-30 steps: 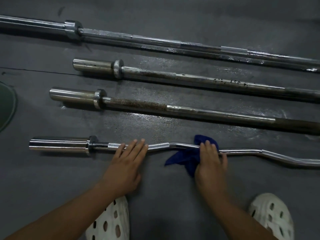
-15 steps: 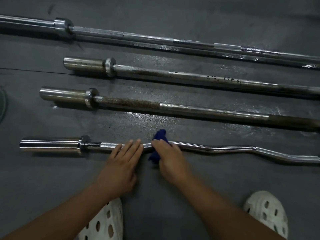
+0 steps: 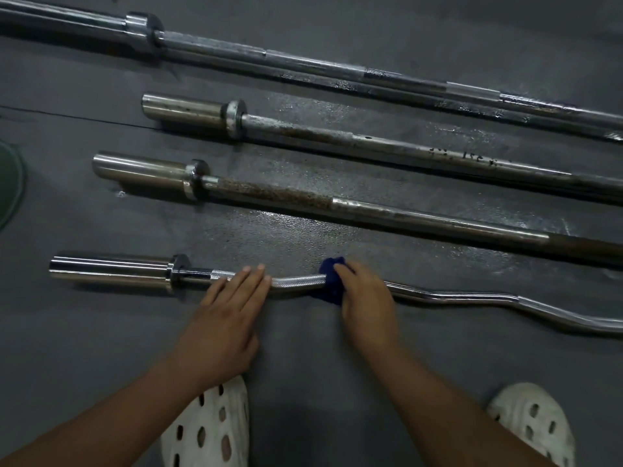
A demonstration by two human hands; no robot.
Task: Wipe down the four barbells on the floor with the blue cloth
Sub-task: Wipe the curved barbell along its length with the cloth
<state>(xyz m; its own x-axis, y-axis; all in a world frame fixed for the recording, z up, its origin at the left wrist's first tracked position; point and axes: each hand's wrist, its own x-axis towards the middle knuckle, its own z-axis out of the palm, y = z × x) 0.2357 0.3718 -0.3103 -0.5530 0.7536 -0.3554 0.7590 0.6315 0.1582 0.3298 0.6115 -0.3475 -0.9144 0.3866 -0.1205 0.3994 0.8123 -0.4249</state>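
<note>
Head view looked down on four barbells lying side by side on the dark rubber floor (image 3: pixel 303 365), and the nearest, the curl bar (image 3: pixel 108 269), was the one being worked. The blue cloth (image 3: pixel 329 287) sat bunched over the curl bar's shaft at the inner end of the knurled stretch. The right grip (image 3: pixel 367 298) was curled down over it, fingers wrapped over cloth and shaft together; how far the thumb came round underneath was hidden. The left grip (image 3: pixel 226 318) held nothing. Its fingers (image 3: pixel 249 281) lay straight and flat across the knurling near the collar, palm low toward the floor, apparently pinning the bar. Both forearms reached forward over white perforated shoes (image 3: pixel 209 429), which suggested a crouch. The curl bar was probably heavy, rigid steel that would not flex under pressure. Its round sleeve could let it roll, so a flat steadying hand made sense. Polished chrome would likely slide easily under cloth, while the knurling would drag and snag it. The cloth looked soft, light and quick to bunch, so it was best held wrapped round the shaft rather than pinched at a corner. Beyond lay the second barbell (image 3: pixel 438 220), brown with rust on its knurl, then the third barbell (image 3: pixel 404 148) and the farthest barbell (image 3: pixel 303 62), none touched by either grip.
</note>
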